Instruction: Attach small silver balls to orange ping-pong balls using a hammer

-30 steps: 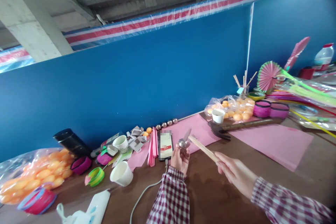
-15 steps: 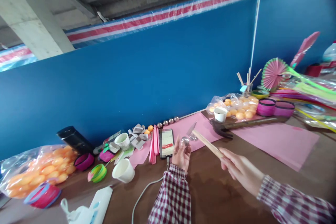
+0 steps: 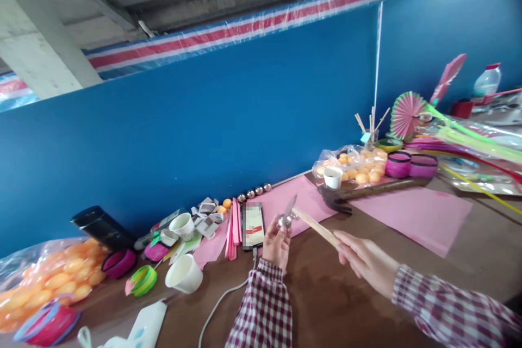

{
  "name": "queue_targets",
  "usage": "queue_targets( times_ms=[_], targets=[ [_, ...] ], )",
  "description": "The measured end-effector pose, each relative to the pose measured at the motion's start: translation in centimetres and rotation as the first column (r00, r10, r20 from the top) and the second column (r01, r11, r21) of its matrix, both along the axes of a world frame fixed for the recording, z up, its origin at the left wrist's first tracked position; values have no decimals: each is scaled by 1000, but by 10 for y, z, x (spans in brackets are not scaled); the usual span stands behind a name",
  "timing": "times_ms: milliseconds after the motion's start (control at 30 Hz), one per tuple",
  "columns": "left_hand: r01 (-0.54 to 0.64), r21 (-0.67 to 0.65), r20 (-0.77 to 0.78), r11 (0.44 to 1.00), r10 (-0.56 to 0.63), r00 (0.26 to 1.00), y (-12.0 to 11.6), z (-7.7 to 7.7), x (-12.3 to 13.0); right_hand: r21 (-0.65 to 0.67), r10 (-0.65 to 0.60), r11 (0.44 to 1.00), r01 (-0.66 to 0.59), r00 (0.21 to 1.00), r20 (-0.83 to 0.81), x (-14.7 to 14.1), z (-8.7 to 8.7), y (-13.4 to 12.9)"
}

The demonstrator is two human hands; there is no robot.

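Observation:
My left hand [image 3: 276,246] is closed, its fingers around a shiny metal ball [image 3: 284,221]. In my right hand [image 3: 362,254] is a small hammer [image 3: 316,224], held by its pale wooden handle. The hammer's tapered metal head [image 3: 291,204] sits crosswise at the handle's end, right at the top of the ball. Whether it touches cannot be told. Just behind, small shiny metal pieces [image 3: 294,217] lie on pink paper [image 3: 310,196], partly hidden by the handle. A phone [image 3: 253,225] lies left of my left hand, with a white cable [image 3: 220,300] plugged in.
Several metal balls [image 3: 259,191] line the blue partition [image 3: 228,103]. A claw hammer [image 3: 375,189] lies to the right, before a bag of orange balls [image 3: 362,166]. Paper cups [image 3: 184,273], a black bottle [image 3: 104,230], another ball bag [image 3: 53,277] and a power strip [image 3: 149,323] are left.
The hammer's head has come down and closer to the ball in my left hand. My view has turned slightly right, so the table's things appear further left.

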State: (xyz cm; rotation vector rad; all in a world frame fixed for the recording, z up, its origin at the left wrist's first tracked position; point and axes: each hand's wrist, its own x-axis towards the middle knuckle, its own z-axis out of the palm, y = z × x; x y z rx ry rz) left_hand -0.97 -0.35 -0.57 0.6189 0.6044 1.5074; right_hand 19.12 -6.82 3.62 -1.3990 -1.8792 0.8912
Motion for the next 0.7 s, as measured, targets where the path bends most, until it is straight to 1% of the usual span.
queue_targets(
  times_ms=[100,267,400,600,700],
  targets=[
    [16,9,28,1000,-16,999,0,1,0,37,-51,998,53,998,-43,-1,-3,0],
    [46,-3,32,999,-46,998,-2,3,1,-9,-18,1000,17,998,-64,-2,-6,0],
    [64,-46,-9,997,-64,998,-6,5,1,28,-45,999,47,997,-64,-2,-5,-3],
    [8,-7,-22,1000,-8,1000,-2,0,1,85,-33,996,30,999,38,2,-3,-9],
    [-18,-28,-30,999,17,999,1,-4,0,125,-31,992,24,998,53,5,1,-10]
  ],
)
